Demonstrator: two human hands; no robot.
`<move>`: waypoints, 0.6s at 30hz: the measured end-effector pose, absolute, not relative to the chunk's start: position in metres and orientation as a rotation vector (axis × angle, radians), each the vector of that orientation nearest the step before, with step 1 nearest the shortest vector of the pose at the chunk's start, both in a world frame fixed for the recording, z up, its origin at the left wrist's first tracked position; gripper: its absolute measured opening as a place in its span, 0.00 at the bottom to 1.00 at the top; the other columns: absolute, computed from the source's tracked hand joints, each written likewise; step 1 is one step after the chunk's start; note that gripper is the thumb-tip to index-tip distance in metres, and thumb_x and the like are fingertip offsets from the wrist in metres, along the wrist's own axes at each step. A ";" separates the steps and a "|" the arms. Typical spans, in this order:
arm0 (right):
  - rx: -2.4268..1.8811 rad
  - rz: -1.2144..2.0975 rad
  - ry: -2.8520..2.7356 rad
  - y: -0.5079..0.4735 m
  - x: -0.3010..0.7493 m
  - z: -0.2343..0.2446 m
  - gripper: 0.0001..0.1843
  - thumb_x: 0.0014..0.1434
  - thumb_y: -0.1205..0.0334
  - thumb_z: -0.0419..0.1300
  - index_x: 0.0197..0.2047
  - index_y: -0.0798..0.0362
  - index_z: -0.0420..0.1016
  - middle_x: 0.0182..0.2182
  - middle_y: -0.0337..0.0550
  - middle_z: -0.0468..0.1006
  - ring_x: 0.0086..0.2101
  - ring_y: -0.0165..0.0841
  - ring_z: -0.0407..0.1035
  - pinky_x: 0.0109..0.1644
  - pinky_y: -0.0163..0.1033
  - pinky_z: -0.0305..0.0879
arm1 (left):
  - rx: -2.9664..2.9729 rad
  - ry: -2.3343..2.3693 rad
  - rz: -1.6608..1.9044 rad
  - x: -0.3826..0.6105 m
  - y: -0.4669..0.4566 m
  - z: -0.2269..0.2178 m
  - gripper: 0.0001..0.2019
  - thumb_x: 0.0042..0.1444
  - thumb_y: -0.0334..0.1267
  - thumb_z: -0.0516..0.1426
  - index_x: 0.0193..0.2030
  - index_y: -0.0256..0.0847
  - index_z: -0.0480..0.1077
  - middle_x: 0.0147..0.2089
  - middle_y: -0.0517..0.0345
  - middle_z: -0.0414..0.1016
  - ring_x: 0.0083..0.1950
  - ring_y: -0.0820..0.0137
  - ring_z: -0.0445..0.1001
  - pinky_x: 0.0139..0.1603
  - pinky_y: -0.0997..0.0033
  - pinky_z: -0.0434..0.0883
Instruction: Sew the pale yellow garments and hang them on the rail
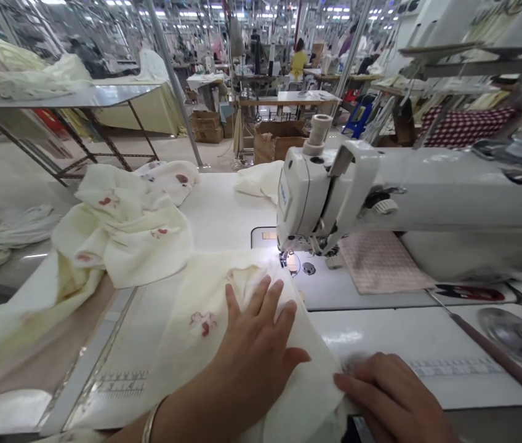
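Note:
A cream fabric piece with a small red-and-pink embroidered motif lies in front of the sewing machine. Its far edge reaches the lit needle area, where a fold bunches up. My left hand rests palm down on this cloth, fingers spread and pointing toward the presser foot. Low on the right, my right hand has its fingers curled together at the cloth's right edge, seemingly pinching it; the grip is partly hidden. A blurred grey patch shows beside those fingers.
More embroidered cream cloth is heaped at left, trailing off the table. A pink checked cloth lies under the machine arm. Red-handled scissors, a dark-handled tool and a metal disc are at right.

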State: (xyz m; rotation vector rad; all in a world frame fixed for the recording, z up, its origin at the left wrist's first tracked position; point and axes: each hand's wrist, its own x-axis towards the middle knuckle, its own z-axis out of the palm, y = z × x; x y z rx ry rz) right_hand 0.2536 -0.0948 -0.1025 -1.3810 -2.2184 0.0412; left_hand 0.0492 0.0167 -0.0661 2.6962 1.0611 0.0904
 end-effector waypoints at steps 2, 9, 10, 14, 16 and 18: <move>-1.422 0.043 -2.203 -0.097 0.254 -0.106 0.14 0.56 0.73 0.52 0.44 0.53 0.71 0.28 0.43 0.70 0.27 0.31 0.65 0.29 0.36 0.63 | 2.699 1.065 0.074 0.047 0.013 -0.072 0.25 0.59 0.51 0.50 0.58 0.37 0.59 0.67 0.36 0.48 0.67 0.44 0.42 0.53 0.21 0.41; -1.325 -0.089 -2.350 -0.088 0.252 -0.094 0.13 0.60 0.72 0.51 0.45 0.54 0.72 0.43 0.48 0.76 0.39 0.36 0.69 0.41 0.40 0.67 | 2.718 0.978 0.155 0.036 0.028 -0.086 0.29 0.61 0.56 0.45 0.61 0.39 0.55 0.68 0.39 0.46 0.68 0.46 0.41 0.55 0.23 0.38; -1.272 -0.133 -2.404 -0.082 0.251 -0.091 0.13 0.60 0.71 0.51 0.45 0.53 0.73 0.44 0.45 0.77 0.39 0.35 0.69 0.41 0.39 0.67 | 2.722 0.952 0.153 0.035 0.035 -0.086 0.29 0.60 0.56 0.45 0.62 0.38 0.55 0.67 0.38 0.47 0.68 0.46 0.42 0.55 0.23 0.37; -1.133 -0.187 -2.535 -0.049 0.245 -0.088 0.14 0.62 0.70 0.48 0.44 0.54 0.74 0.44 0.44 0.78 0.34 0.33 0.69 0.36 0.39 0.65 | 2.751 0.841 0.192 0.028 0.078 -0.086 0.30 0.59 0.57 0.47 0.62 0.38 0.55 0.67 0.39 0.49 0.68 0.50 0.45 0.59 0.29 0.36; -1.106 -0.180 -2.507 -0.031 0.242 -0.089 0.15 0.62 0.71 0.47 0.44 0.55 0.74 0.43 0.44 0.78 0.34 0.33 0.68 0.35 0.40 0.63 | 2.777 0.774 0.228 0.025 0.101 -0.087 0.30 0.58 0.58 0.48 0.61 0.39 0.56 0.67 0.40 0.50 0.68 0.52 0.45 0.60 0.33 0.34; -1.079 -0.171 -2.471 -0.014 0.240 -0.090 0.15 0.62 0.71 0.48 0.43 0.55 0.74 0.42 0.44 0.78 0.33 0.33 0.66 0.34 0.40 0.61 | 2.811 0.710 0.259 0.024 0.123 -0.087 0.30 0.58 0.58 0.48 0.60 0.39 0.57 0.66 0.40 0.52 0.67 0.53 0.46 0.61 0.35 0.33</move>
